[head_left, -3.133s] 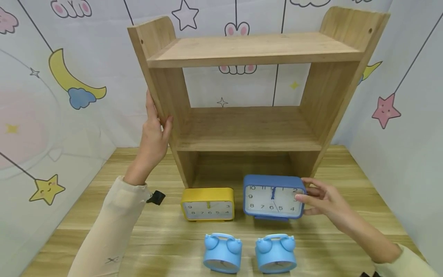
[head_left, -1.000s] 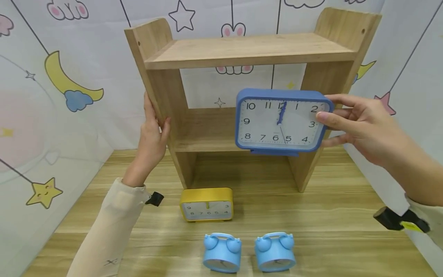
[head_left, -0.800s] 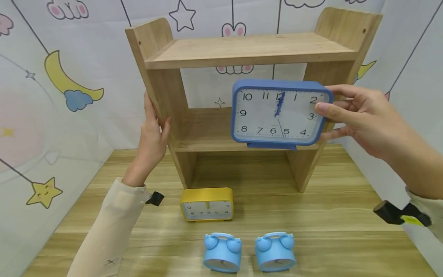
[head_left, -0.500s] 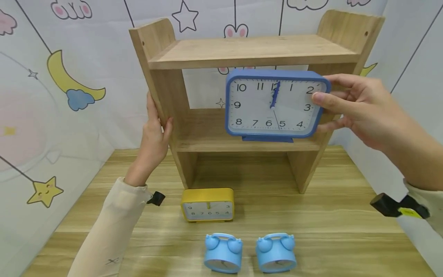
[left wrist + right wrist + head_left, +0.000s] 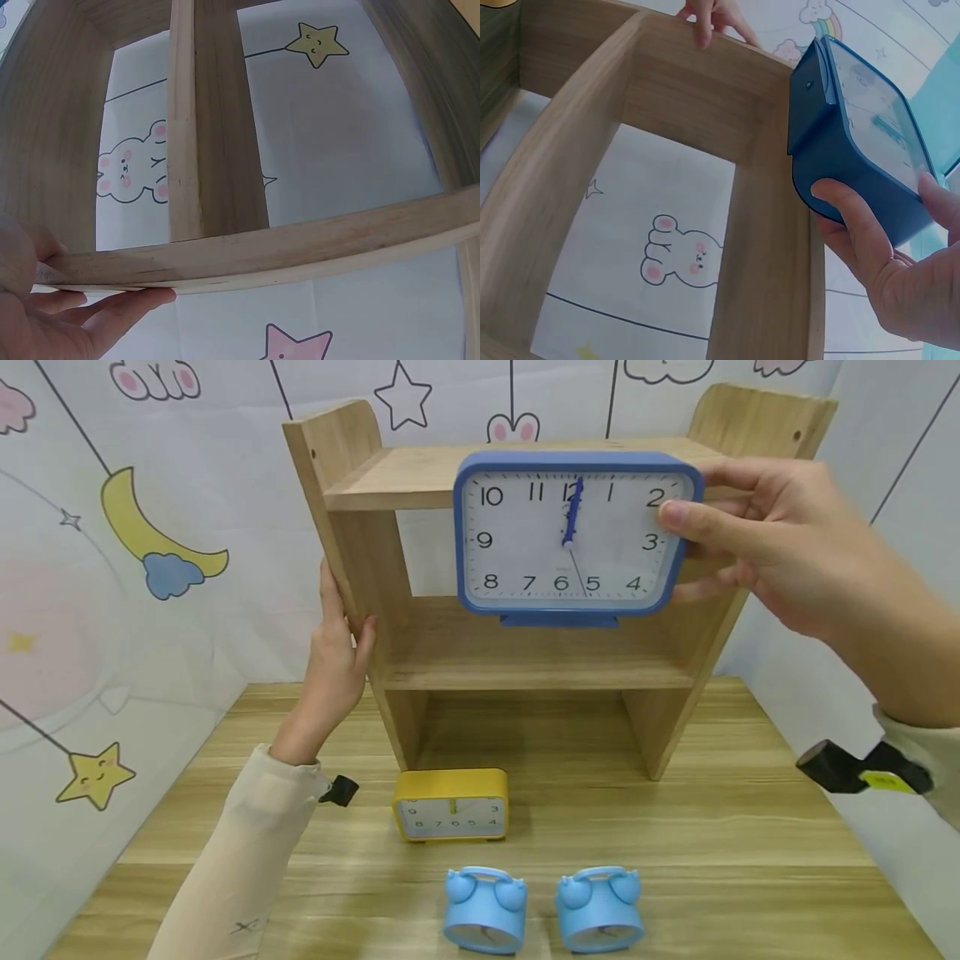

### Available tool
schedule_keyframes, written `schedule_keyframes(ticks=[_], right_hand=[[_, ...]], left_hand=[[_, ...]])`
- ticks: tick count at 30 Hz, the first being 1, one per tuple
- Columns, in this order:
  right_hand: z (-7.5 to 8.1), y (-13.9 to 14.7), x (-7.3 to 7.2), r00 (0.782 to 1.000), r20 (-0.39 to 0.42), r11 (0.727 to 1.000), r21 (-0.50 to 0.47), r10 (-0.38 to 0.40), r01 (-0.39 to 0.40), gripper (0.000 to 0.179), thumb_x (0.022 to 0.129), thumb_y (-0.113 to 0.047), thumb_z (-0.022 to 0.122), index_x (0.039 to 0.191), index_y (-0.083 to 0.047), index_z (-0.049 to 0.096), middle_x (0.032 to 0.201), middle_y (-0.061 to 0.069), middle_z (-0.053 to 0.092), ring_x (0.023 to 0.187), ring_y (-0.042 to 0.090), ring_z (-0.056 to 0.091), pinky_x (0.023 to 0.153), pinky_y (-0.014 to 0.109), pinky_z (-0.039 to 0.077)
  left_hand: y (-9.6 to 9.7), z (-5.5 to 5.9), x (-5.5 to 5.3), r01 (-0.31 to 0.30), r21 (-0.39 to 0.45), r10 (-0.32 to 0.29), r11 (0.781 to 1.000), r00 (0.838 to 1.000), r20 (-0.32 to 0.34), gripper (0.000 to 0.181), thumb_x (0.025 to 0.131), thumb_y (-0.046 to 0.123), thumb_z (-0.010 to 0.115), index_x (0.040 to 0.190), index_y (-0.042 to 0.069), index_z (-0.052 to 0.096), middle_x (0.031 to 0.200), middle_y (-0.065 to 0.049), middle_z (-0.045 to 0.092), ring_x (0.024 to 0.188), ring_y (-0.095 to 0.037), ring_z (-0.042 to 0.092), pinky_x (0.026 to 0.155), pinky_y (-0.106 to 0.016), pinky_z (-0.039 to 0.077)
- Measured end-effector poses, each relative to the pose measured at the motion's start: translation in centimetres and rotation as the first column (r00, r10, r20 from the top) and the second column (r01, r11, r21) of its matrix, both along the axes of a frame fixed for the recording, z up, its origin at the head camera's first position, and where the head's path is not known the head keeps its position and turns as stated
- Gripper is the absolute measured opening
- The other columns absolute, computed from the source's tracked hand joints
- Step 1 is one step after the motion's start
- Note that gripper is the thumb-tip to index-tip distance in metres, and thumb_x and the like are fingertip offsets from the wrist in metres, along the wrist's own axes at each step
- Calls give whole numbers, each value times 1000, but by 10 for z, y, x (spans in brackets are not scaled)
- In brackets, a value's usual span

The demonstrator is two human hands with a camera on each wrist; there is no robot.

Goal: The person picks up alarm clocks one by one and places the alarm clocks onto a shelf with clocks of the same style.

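Observation:
My right hand [image 5: 772, 539] grips a blue rectangular alarm clock [image 5: 570, 543] by its right end, thumb on the face and fingers behind. In the head view the clock is upright in front of the wooden shelf [image 5: 540, 660], covering part of the top board. The right wrist view shows the same blue clock [image 5: 870, 135] beside the upper part of the shelf. My left hand [image 5: 333, 656] holds the shelf's left side panel; in the left wrist view its fingers [image 5: 131, 311] lie along the panel's outer face, with the thumb on the other side.
A yellow rectangular clock [image 5: 452, 806] stands on the wood-grain table [image 5: 712, 860] before the shelf's lower left. Two light-blue twin-bell alarm clocks [image 5: 486, 910] stand side by side nearer the front. Patterned white cloth [image 5: 187, 635] hangs behind and at both sides.
My right hand has lifted the blue clock from the table by the shelf's lower right, raising it past the middle board and somewhat left. My left hand has stayed on the side panel.

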State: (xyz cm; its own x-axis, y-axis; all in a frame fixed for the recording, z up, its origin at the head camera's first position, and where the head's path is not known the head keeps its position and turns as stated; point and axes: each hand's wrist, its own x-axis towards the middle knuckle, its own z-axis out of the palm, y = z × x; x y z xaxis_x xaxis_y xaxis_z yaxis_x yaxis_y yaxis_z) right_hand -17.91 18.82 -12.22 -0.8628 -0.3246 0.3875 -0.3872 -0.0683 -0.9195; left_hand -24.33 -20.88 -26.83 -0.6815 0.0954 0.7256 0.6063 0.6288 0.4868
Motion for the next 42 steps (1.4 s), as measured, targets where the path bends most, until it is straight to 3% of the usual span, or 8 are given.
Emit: schedule_keyframes(ticks=[6, 22, 28, 35, 42], right_hand=[[14, -8, -3, 999, 37, 999, 11, -38, 38, 44, 86, -7, 79, 124, 6, 62, 109, 21, 71, 96, 31, 71, 65, 51, 57], [39, -32, -15, 992, -21, 986, 109, -126, 128, 57, 79, -23, 84, 128, -3, 64, 123, 19, 66, 103, 34, 68, 67, 48, 57], [51, -38, -19, 990, -2, 987, 83, -140, 140, 56, 77, -23, 85, 127, -8, 67, 126, 20, 62, 106, 37, 66, 67, 47, 58], [61, -43, -27, 994, 45, 995, 7, -104, 104, 52, 83, -17, 80, 132, -20, 63, 136, 14, 53, 112, 45, 56, 68, 51, 58], [67, -48, -39, 989, 20, 988, 39, -149, 148, 54, 83, -20, 81, 133, -24, 61, 136, 11, 56, 113, 41, 58, 63, 45, 60]], left_hand=[[0, -2, -1, -2, -1, 2, 1000, 1000, 10, 78, 104, 5, 48, 160, 16, -5, 151, -28, 35, 125, -44, 51, 97, -56, 49], [-1, -1, 0, -2, -17, 1, 1000, 1000, -4, 78, 104, 5, 49, 159, 14, -6, 152, -29, 32, 126, -46, 50, 98, -58, 47], [0, -1, 1, -8, -27, 8, 1000, 1000, -5, 78, 104, 5, 49, 159, 11, -6, 153, -30, 30, 124, -47, 50, 96, -59, 49], [3, 0, 2, -2, -36, 1, 999, 1000, -16, 78, 104, 4, 49, 159, 10, -5, 153, -29, 30, 124, -47, 50, 94, -58, 50], [4, -1, 3, 5, -38, -7, 999, 999, -36, 79, 103, 3, 50, 159, 9, -5, 152, -29, 31, 123, -47, 51, 93, -58, 51]])
